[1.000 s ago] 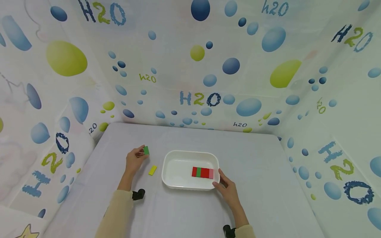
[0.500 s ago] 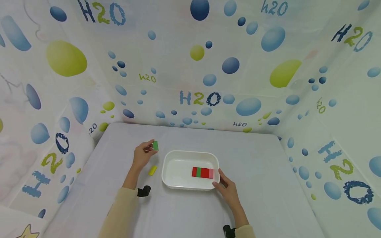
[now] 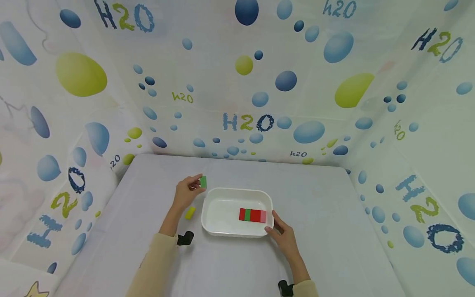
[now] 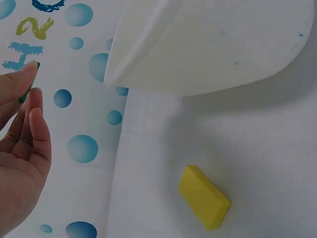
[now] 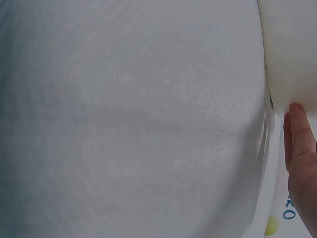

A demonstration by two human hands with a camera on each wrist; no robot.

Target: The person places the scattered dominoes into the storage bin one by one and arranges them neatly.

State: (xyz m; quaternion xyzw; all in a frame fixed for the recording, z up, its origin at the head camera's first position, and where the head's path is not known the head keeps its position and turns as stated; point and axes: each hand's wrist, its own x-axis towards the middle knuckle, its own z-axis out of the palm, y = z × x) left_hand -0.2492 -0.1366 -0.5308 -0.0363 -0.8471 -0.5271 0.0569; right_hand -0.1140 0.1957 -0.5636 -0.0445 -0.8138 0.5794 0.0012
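Note:
My left hand (image 3: 186, 193) pinches a small green block (image 3: 203, 182) between thumb and fingers, raised near the back left corner of a white plastic tray (image 3: 220, 232). In the left wrist view only a thin green edge shows between the fingertips. A yellow block (image 3: 190, 213) lies on the table left of the tray, near the left forearm. Inside the tray, toward its right end, a row of blocks lies side by side: red (image 3: 242, 214), green (image 3: 247, 215), red (image 3: 255, 215) and pink (image 3: 263, 216). My right hand (image 3: 283, 235) holds the tray's right end near the front corner.
A white cloth covers the table (image 3: 237, 264). Behind and beside it hang white curtains (image 3: 208, 74) printed with blue and green drops and lettering. Black wrist mounts (image 3: 185, 238) sit on both forearms.
My left hand has carried the green block rightward, from left of the yellow block to beside the tray's back left corner. The right hand, tray and row of blocks have stayed in place.

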